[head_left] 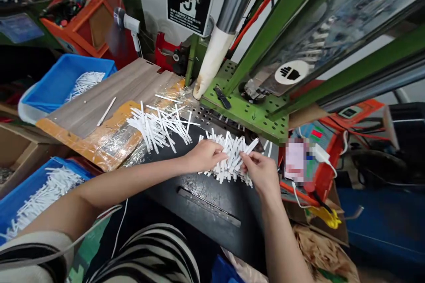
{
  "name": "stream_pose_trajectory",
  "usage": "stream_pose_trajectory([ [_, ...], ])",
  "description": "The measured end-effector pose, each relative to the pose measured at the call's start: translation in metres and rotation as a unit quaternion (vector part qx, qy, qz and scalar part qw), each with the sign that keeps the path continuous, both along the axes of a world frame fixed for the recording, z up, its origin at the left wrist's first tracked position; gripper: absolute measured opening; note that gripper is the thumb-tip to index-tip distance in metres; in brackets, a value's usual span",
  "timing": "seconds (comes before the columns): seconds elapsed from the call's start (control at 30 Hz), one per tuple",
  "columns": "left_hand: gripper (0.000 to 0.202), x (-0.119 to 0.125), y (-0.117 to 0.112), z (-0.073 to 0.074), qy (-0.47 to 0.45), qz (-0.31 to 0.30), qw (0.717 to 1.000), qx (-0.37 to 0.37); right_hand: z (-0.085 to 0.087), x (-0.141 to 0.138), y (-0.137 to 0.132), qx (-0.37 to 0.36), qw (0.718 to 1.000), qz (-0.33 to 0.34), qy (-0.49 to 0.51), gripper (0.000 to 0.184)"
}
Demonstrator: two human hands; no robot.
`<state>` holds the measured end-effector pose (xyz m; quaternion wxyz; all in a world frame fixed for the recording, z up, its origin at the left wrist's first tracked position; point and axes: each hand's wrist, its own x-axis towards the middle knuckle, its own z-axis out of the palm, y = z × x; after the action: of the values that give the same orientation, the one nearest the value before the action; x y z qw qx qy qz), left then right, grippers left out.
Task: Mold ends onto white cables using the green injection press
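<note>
Both my hands rest on a pile of white plastic sticks [232,152] on the black work surface [206,190]. My left hand [204,155] lies on the pile's left side with fingers curled onto the sticks. My right hand [260,170] pinches sticks at the pile's right side between thumb and fingers. A second, looser heap of white sticks [159,126] lies further left on clear plastic film [122,141].
A green perforated press table [245,112] with a green frame stands right behind the pile. Blue bins of white sticks sit at far left [63,84] and near left [29,194]. A wooden board [113,93], a small white fan [128,22] and an orange machine [83,4] are at the back left.
</note>
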<state>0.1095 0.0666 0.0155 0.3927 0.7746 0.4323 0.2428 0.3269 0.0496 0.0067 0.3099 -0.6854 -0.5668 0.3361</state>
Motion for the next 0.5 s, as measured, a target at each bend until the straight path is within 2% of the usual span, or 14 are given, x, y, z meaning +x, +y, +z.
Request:
stream_pose_trajectory([
  [0.03, 0.022, -0.008, 0.002, 0.001, 0.013, -0.004, 1.000, 0.015, -0.003, 0.001, 0.006, 0.007, 0.998, -0.002, -0.068, 0.046],
  [0.1, 0.015, -0.035, 0.001, 0.005, 0.037, -0.027, 0.998, 0.040, -0.004, 0.001, 0.009, 0.046, 0.976, -0.007, -0.213, 0.041],
  [0.17, 0.023, -0.072, -0.003, 0.007, 0.107, -0.048, 0.988, 0.097, 0.000, -0.007, 0.005, 0.101, 0.949, -0.010, -0.300, 0.040],
  [0.2, 0.027, -0.091, -0.004, 0.007, 0.169, -0.051, 0.973, 0.147, 0.004, -0.016, 0.002, 0.124, 0.942, 0.004, -0.311, 0.038],
  [0.27, 0.026, -0.123, -0.002, 0.005, 0.287, -0.055, 0.925, 0.244, 0.013, -0.042, 0.002, 0.145, 0.941, 0.079, -0.294, 0.029],
  [0.3, 0.023, -0.134, 0.000, 0.003, 0.326, -0.062, 0.902, 0.277, 0.017, -0.060, 0.004, 0.138, 0.940, 0.134, -0.282, 0.024],
  [0.37, 0.021, -0.147, 0.005, -0.001, 0.352, -0.083, 0.883, 0.299, 0.023, -0.100, 0.015, 0.098, 0.928, 0.230, -0.277, 0.022],
  [0.43, 0.021, -0.149, 0.009, -0.004, 0.337, -0.088, 0.889, 0.298, 0.027, -0.139, 0.031, 0.041, 0.917, 0.266, -0.294, 0.026],
  [0.5, 0.023, -0.145, 0.010, -0.004, 0.276, -0.085, 0.914, 0.284, 0.028, -0.169, 0.048, -0.007, 0.915, 0.267, -0.303, 0.028],
])
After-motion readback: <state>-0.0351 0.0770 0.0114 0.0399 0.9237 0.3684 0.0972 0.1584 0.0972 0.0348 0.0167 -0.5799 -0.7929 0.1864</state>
